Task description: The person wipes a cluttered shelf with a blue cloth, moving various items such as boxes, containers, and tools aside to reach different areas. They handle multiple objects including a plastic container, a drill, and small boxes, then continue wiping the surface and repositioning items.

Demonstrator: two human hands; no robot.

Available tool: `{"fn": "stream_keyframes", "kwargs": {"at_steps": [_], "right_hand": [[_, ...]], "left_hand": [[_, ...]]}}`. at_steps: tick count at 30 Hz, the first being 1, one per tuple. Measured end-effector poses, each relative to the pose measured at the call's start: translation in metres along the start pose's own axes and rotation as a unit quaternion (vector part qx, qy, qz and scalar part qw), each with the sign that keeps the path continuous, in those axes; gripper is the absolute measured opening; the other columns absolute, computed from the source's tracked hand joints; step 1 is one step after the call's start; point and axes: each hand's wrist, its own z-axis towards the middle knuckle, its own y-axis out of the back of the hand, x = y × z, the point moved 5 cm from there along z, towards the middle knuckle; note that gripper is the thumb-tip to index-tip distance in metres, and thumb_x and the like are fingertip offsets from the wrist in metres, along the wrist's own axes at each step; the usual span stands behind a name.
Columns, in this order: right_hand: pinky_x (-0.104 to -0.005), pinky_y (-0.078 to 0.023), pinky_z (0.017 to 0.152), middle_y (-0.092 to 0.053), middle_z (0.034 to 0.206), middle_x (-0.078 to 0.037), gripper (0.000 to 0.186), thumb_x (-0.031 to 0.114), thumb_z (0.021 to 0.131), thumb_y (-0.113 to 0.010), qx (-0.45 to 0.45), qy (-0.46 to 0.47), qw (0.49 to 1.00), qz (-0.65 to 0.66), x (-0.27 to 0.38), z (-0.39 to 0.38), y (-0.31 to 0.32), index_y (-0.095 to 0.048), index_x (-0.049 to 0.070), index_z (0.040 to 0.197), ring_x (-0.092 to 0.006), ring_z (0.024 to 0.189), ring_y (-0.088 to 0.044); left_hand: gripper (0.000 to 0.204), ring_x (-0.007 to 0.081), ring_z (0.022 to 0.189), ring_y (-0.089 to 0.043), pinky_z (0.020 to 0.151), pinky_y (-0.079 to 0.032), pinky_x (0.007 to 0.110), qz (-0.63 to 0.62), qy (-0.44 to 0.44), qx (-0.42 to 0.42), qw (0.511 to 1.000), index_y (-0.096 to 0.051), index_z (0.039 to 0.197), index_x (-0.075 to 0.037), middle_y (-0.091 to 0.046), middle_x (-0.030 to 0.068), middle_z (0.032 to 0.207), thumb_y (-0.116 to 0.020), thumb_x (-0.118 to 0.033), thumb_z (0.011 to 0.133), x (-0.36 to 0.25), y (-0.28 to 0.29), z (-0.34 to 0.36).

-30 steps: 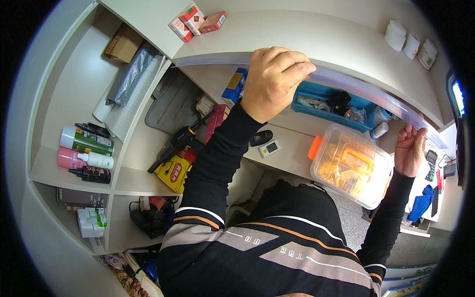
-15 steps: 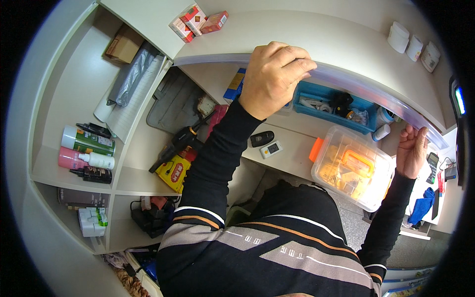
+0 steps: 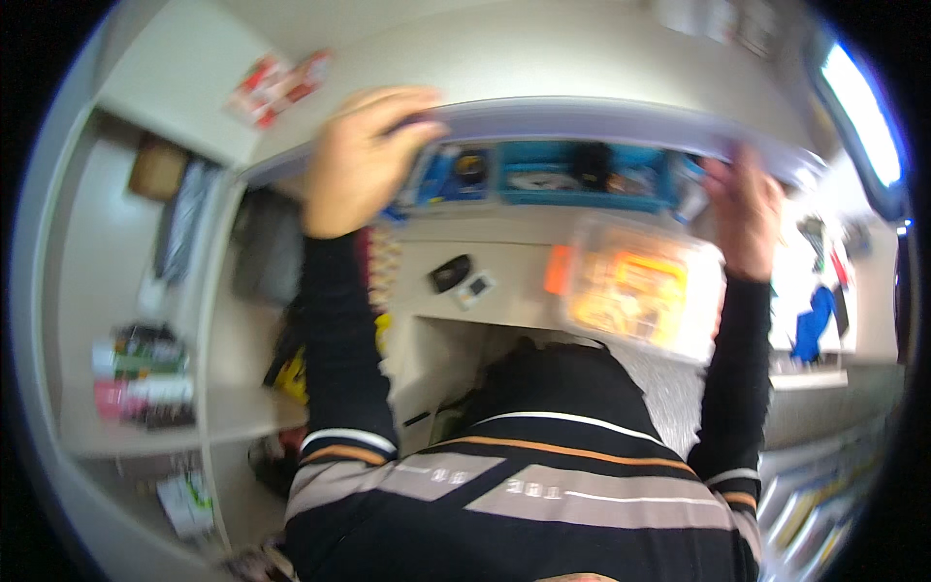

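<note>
My left hand (image 3: 361, 160), blurred, has its fingers curled over a clear, lilac-tinted plastic strip (image 3: 582, 118) running along the shelf's front edge. My right hand (image 3: 743, 213) grips the strip's right part, its fingertips smeared. Beneath the strip, a blue bin (image 3: 543, 199) holds small dark and white items. A translucent box with orange handle and latch (image 3: 635, 291) stands on the lower surface near my right wrist. A black oval object (image 3: 450, 274) and a small white device (image 3: 475, 290) lie between my arms.
Left are cubbies with a cardboard box (image 3: 157, 170), bottles (image 3: 141, 393) and a grey bag (image 3: 189, 218). Red packets (image 3: 262, 92) sit on the upper shelf (image 3: 504, 48). On the right are a lit screen (image 3: 863, 116) and a blue cloth (image 3: 813, 325). Blurred panels (image 3: 805, 495) stand at lower right.
The view has shifted and blurred. My left hand now sits further left in it, my right hand higher and further left, both still at the strip. More bins show beneath it.
</note>
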Motion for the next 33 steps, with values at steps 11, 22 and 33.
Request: {"fn": "stream_keyframes", "kwargs": {"at_steps": [11,22,33], "right_hand": [[-0.0286,-0.061,0.072,-0.074,0.102,-0.017,0.033,0.029,0.102,-0.066,-0.037,0.027,0.999,0.023,0.014,-0.009,-0.023,-0.068,-0.004,0.11,-0.0211,0.085,-0.076],[-0.032,-0.061,0.077,-0.074,0.103,-0.02,0.035,0.026,0.103,-0.065,-0.003,0.052,0.998,0.039,-0.002,0.003,-0.004,-0.067,-0.008,0.111,-0.0238,0.087,-0.075],[-0.0304,-0.059,0.069,-0.074,0.095,-0.018,0.037,0.03,0.101,-0.068,-0.054,0.003,0.998,0.016,0.01,0.001,-0.017,-0.067,-0.007,0.107,-0.0217,0.077,-0.073]], "left_hand": [[0.014,0.0304,0.104,-0.072,0.092,-0.056,0.039,0.14,-0.057,-0.145,0.978,-0.071,0.1,0.002,-0.075,0.0136,0.108,-0.072,0.005,0.086,-0.038,-0.019,-0.014],[0.015,0.0309,0.1,-0.073,0.089,-0.057,0.038,0.173,-0.063,-0.119,0.976,-0.07,0.099,0.001,-0.076,0.0134,0.106,-0.073,0.005,0.085,-0.045,-0.018,-0.011],[0.02,0.028,0.102,-0.068,0.092,-0.052,0.037,0.05,0.014,-0.039,0.998,-0.071,0.107,0.003,-0.073,0.013,0.108,-0.072,0.002,0.088,-0.021,-0.012,0.008]]}}
